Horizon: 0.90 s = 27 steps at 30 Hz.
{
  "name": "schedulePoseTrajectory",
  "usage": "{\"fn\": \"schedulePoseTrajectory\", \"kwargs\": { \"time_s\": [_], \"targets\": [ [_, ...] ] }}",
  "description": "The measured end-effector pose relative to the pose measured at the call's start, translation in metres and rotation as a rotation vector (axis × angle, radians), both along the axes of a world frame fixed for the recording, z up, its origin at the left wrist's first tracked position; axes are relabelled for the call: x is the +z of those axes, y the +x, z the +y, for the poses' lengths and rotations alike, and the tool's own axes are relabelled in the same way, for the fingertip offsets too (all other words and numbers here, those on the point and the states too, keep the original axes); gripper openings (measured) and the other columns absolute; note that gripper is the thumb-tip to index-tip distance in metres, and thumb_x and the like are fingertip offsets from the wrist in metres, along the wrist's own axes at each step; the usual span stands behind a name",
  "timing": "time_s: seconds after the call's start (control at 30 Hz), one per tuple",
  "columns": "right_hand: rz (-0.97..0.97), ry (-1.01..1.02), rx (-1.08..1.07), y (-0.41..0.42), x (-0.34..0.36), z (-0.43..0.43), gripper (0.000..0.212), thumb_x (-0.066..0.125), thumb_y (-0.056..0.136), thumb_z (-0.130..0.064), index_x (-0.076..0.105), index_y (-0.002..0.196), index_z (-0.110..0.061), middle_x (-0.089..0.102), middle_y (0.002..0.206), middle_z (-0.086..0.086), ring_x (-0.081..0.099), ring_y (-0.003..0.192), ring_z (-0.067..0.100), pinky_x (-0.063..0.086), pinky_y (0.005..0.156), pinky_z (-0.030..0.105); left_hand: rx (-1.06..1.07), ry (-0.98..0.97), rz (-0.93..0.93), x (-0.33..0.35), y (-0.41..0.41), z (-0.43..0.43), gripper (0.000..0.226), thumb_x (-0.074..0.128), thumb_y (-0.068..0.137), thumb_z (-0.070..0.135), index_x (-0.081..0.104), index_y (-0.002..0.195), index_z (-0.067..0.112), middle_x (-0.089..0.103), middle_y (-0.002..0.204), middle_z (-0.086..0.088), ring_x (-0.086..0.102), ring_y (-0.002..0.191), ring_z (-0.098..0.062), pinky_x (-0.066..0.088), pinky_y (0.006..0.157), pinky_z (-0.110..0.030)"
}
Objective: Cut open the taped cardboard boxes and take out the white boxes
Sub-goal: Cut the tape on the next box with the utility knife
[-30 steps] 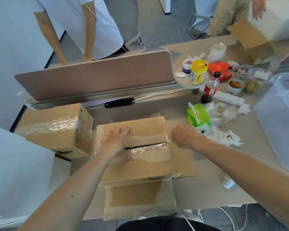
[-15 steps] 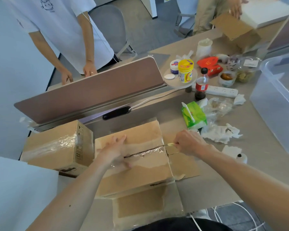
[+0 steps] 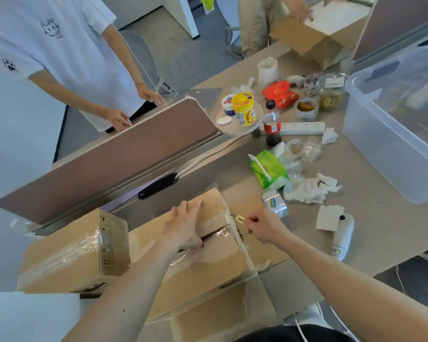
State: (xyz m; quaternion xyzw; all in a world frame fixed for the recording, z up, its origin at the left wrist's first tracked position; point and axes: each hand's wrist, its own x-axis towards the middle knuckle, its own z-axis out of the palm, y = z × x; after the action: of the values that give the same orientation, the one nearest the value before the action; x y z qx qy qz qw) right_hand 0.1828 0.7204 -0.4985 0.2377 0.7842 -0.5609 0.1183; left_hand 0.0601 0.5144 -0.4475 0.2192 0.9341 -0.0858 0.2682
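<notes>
My left hand (image 3: 185, 228) lies flat on top of the cardboard box (image 3: 203, 265) in front of me, fingers straight and a little spread, the thumb down by the middle seam. My right hand (image 3: 263, 228) is curled round a small yellow cutter (image 3: 240, 219), pinching it just off the box's right end, level with that seam. The seam shows as a dark gap under crinkled clear tape (image 3: 221, 234), and the flaps are closed, so I cannot tell what is inside. A loose flap lies flat on the bench (image 3: 361, 245) under my right wrist.

Just to the left stands a second box (image 3: 77, 253), wrapped in clear tape and touching the first. To the right of my hands lie a green tissue pack (image 3: 269, 171), crumpled tissues (image 3: 309, 187) and a small carton (image 3: 276, 204). Further back are a cola bottle (image 3: 272, 124), a yellow tub (image 3: 244, 108), a power strip (image 3: 304, 127) and a clear plastic bin (image 3: 393, 134). A brown divider (image 3: 124, 154) runs across behind the boxes, with a person in a white T-shirt (image 3: 59, 45) resting both hands on its top. At the far end another person's hand is on a white box (image 3: 336, 16) sitting in an open carton (image 3: 304, 43).
</notes>
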Motion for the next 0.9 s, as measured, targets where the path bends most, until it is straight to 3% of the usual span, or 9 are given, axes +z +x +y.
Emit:
{"fn": "schedulePoseTrajectory", "kwargs": {
  "time_s": [0.1, 0.23, 0.33, 0.5, 0.63, 0.9],
  "targets": [
    [-0.004, -0.091, -0.043, -0.001, 0.002, -0.004, 0.031, 0.054, 0.092, -0.014, 0.058, 0.063, -0.005, 0.05, 0.051, 0.002, 0.04, 0.048, 0.02, 0.036, 0.045, 0.028, -0.026, 0.046, 0.02, 0.001, -0.003, 0.001, 0.113, 0.071, 0.059, 0.026, 0.009, 0.152, 0.034, 0.024, 0.145, -0.005, 0.03, 0.133, -0.038, 0.049, 0.095, -0.045],
    [-0.02, -0.151, -0.062, -0.004, 0.006, -0.009, 0.032, 0.054, 0.093, -0.013, 0.059, 0.062, -0.007, 0.049, 0.037, -0.011, 0.038, 0.038, 0.013, 0.035, 0.04, 0.023, -0.026, 0.043, 0.005, 0.005, -0.004, 0.002, 0.113, 0.074, 0.063, 0.028, 0.009, 0.155, 0.032, 0.026, 0.149, -0.007, 0.028, 0.139, -0.044, 0.045, 0.101, -0.045],
    [-0.023, -0.171, -0.062, -0.004, 0.008, -0.01, 0.031, 0.054, 0.093, -0.013, 0.061, 0.063, -0.007, 0.048, 0.036, -0.011, 0.038, 0.038, 0.013, 0.034, 0.04, 0.023, -0.028, 0.046, 0.002, 0.004, -0.007, 0.0, 0.113, 0.071, 0.061, 0.029, 0.009, 0.155, 0.035, 0.027, 0.149, -0.006, 0.028, 0.141, -0.046, 0.046, 0.102, -0.046],
    [-0.029, -0.236, -0.082, -0.004, 0.009, -0.011, 0.033, 0.055, 0.094, -0.013, 0.06, 0.062, -0.007, 0.046, 0.035, -0.012, 0.033, 0.033, 0.008, 0.028, 0.037, 0.02, -0.023, 0.059, -0.011, 0.005, -0.01, 0.0, 0.115, 0.066, 0.057, 0.026, 0.007, 0.156, 0.036, 0.029, 0.148, -0.004, 0.029, 0.141, -0.045, 0.052, 0.091, -0.044],
    [-0.04, -0.253, -0.063, -0.004, 0.007, -0.011, 0.036, 0.055, 0.093, -0.014, 0.06, 0.059, -0.006, 0.041, 0.035, -0.008, 0.03, 0.032, 0.008, 0.025, 0.037, 0.019, -0.002, 0.074, -0.013, 0.003, -0.009, 0.001, 0.114, 0.068, 0.06, 0.026, 0.007, 0.156, 0.036, 0.028, 0.148, -0.004, 0.025, 0.143, -0.048, 0.047, 0.102, -0.047],
    [-0.069, -0.266, -0.04, -0.003, 0.007, -0.01, 0.035, 0.055, 0.093, -0.014, 0.06, 0.06, -0.005, 0.043, 0.035, -0.008, 0.03, 0.034, 0.01, 0.024, 0.038, 0.019, 0.002, 0.068, -0.005, 0.003, -0.007, 0.003, 0.115, 0.072, 0.061, 0.027, 0.007, 0.156, 0.036, 0.028, 0.149, -0.005, 0.025, 0.143, -0.048, 0.047, 0.104, -0.048]
  ]
}}
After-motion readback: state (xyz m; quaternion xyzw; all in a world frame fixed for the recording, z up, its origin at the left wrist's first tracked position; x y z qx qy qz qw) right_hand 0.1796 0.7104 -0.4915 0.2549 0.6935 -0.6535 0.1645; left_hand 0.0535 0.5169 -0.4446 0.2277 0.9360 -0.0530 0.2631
